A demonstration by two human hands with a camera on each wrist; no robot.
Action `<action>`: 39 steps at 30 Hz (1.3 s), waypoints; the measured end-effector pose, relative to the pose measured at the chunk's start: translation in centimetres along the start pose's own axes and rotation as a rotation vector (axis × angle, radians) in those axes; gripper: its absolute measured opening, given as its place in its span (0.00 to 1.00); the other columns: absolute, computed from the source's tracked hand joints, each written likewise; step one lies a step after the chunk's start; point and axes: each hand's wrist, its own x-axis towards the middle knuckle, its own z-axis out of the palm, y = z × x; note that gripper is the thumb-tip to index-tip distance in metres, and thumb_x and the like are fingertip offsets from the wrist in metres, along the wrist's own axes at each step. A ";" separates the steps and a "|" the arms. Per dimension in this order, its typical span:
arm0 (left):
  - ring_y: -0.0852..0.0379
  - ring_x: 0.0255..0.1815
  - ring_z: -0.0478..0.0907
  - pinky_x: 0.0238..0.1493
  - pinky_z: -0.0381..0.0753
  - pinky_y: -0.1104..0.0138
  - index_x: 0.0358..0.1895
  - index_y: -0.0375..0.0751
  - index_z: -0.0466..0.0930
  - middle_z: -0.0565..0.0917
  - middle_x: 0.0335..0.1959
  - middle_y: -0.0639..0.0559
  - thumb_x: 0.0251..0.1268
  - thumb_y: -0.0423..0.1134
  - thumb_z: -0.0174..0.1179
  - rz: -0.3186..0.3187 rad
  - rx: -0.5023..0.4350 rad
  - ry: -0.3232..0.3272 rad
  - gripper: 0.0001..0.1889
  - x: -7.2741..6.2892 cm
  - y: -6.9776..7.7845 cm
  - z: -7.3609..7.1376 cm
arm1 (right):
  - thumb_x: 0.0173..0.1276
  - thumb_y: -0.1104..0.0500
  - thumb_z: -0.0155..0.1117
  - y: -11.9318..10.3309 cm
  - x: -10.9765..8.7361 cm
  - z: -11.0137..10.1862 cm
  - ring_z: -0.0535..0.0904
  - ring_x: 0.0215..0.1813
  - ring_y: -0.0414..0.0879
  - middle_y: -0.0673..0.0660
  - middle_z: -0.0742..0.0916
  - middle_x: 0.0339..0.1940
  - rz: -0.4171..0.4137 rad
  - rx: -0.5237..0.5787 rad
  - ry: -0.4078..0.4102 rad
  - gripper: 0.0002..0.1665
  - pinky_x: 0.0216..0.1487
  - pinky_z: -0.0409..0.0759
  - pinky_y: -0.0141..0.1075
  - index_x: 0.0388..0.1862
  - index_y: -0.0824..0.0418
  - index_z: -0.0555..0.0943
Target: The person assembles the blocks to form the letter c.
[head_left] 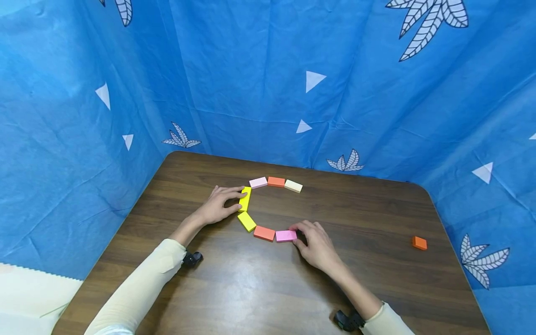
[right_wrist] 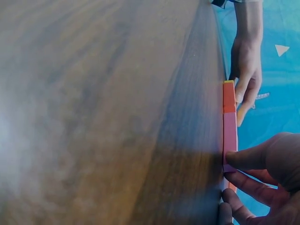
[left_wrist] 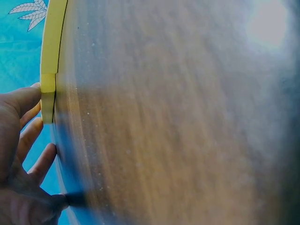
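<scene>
Several coloured blocks lie flat on the wooden table in a curve open to the right. At its left side, my left hand [head_left: 214, 205] holds a yellow block [head_left: 245, 199], thumb toward its near end and fingers toward its far end. Just below lies a second yellow block [head_left: 246, 222], followed by an orange-red block [head_left: 264, 233]. My right hand [head_left: 315, 243] pinches the right end of a pink block [head_left: 285, 236] beside that orange-red one. In the right wrist view, the thumb presses against the pink block [right_wrist: 230, 133].
Along the far side of the curve sit a light pink block [head_left: 258, 182], an orange-red block [head_left: 276, 182] and a cream block [head_left: 293, 186]. One orange block [head_left: 419, 243] lies apart near the right edge of the table [head_left: 251, 288]. Blue patterned cloth [head_left: 259, 83] hangs around the table.
</scene>
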 end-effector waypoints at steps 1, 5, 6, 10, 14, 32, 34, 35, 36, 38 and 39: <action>0.37 0.85 0.65 0.86 0.37 0.27 0.74 0.50 0.80 0.72 0.83 0.49 0.80 0.45 0.65 0.001 0.001 0.000 0.24 0.0 0.0 0.0 | 0.67 0.62 0.80 0.0 0.0 0.0 0.81 0.50 0.47 0.50 0.92 0.53 -0.002 0.000 0.001 0.18 0.55 0.79 0.45 0.55 0.53 0.89; 0.37 0.85 0.65 0.86 0.37 0.27 0.74 0.50 0.80 0.72 0.83 0.49 0.80 0.45 0.65 0.002 0.003 0.004 0.24 -0.1 0.0 0.0 | 0.66 0.62 0.81 0.0 -0.1 0.1 0.83 0.53 0.49 0.51 0.92 0.57 -0.022 0.008 0.002 0.24 0.58 0.80 0.47 0.61 0.53 0.88; 0.37 0.85 0.65 0.86 0.37 0.27 0.74 0.50 0.80 0.72 0.83 0.49 0.80 0.45 0.65 0.001 0.003 0.004 0.24 -0.1 0.0 0.0 | 0.66 0.62 0.81 0.0 -0.2 0.1 0.83 0.54 0.49 0.52 0.91 0.58 -0.025 0.013 0.002 0.26 0.58 0.79 0.48 0.62 0.54 0.87; 0.37 0.85 0.65 0.86 0.37 0.27 0.75 0.51 0.80 0.72 0.83 0.49 0.80 0.45 0.65 0.000 0.002 0.005 0.24 -0.1 0.1 0.0 | 0.64 0.62 0.83 0.4 -0.5 -0.3 0.83 0.59 0.51 0.53 0.90 0.60 -0.012 0.039 -0.004 0.31 0.62 0.79 0.50 0.67 0.54 0.85; 0.37 0.85 0.65 0.86 0.37 0.28 0.75 0.51 0.80 0.72 0.83 0.49 0.80 0.45 0.65 -0.005 -0.002 0.007 0.24 -0.2 0.0 0.1 | 0.65 0.60 0.83 1.5 -0.9 -1.2 0.83 0.59 0.52 0.54 0.90 0.59 0.006 0.042 0.004 0.30 0.62 0.79 0.50 0.65 0.55 0.85; 0.37 0.86 0.63 0.87 0.37 0.28 0.75 0.51 0.80 0.71 0.84 0.48 0.80 0.46 0.64 -0.011 0.002 -0.001 0.24 -0.1 0.0 -0.1 | 0.77 0.58 0.71 10.4 -5.1 -8.7 0.84 0.58 0.63 0.66 0.87 0.62 0.218 0.022 0.116 0.20 0.51 0.82 0.56 0.65 0.58 0.85; 0.37 0.86 0.63 0.86 0.36 0.28 0.76 0.51 0.79 0.71 0.84 0.48 0.80 0.46 0.64 -0.011 0.001 -0.007 0.25 -0.1 0.0 -0.1 | 0.78 0.58 0.70 11.5 -5.9 -9.7 0.84 0.57 0.65 0.68 0.87 0.61 0.231 0.020 0.142 0.20 0.51 0.82 0.58 0.65 0.61 0.85; 0.37 0.86 0.63 0.87 0.36 0.28 0.76 0.52 0.79 0.71 0.84 0.48 0.80 0.47 0.64 -0.014 0.001 -0.011 0.25 -0.1 0.0 -0.1 | 0.78 0.57 0.70 12.1 -6.4 -10.2 0.84 0.57 0.66 0.69 0.86 0.62 0.240 0.018 0.153 0.21 0.51 0.81 0.59 0.65 0.62 0.84; 0.37 0.87 0.62 0.87 0.36 0.28 0.76 0.52 0.79 0.70 0.84 0.49 0.81 0.47 0.64 -0.015 0.001 -0.015 0.25 -0.1 0.0 -0.1 | 0.79 0.56 0.70 12.6 -6.9 -10.7 0.83 0.57 0.66 0.70 0.86 0.61 0.253 0.013 0.163 0.21 0.50 0.80 0.59 0.66 0.63 0.84; 0.36 0.86 0.62 0.87 0.36 0.28 0.76 0.51 0.79 0.70 0.84 0.48 0.80 0.46 0.64 -0.017 -0.002 -0.015 0.25 -0.1 0.0 -0.1 | 0.79 0.54 0.69 13.6 -7.7 -11.6 0.82 0.57 0.67 0.71 0.85 0.61 0.284 -0.004 0.184 0.24 0.48 0.79 0.58 0.66 0.65 0.83; 0.37 0.87 0.62 0.87 0.36 0.28 0.76 0.51 0.79 0.71 0.84 0.48 0.80 0.46 0.64 -0.019 -0.003 -0.015 0.25 -0.1 0.1 -0.2 | 0.79 0.53 0.69 14.1 -8.1 -12.0 0.81 0.57 0.68 0.73 0.85 0.61 0.299 -0.014 0.193 0.25 0.47 0.78 0.58 0.67 0.66 0.82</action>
